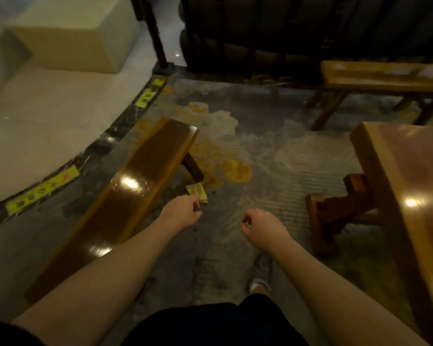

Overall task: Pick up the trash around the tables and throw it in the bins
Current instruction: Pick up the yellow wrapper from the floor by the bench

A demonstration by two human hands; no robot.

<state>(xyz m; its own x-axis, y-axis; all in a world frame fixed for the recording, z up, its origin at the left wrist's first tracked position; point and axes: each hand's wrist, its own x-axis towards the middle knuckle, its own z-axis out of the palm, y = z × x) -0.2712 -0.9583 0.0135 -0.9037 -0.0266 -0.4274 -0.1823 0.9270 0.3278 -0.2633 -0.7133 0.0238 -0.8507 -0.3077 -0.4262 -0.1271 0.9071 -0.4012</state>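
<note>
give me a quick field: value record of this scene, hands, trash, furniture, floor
left hand: left hand pinches a small yellowish wrapper in its grip
right hand: right hand loosely curled, seems to hold nothing
trash: only the wrapper shows; no bin in view
left furniture: glossy wooden bench, running diagonally beside the left arm
right furniture: wooden table at the right edge, second bench beyond it
floor: grey patterned floor with yellow patches
person: standing, one shoe visible
</note>
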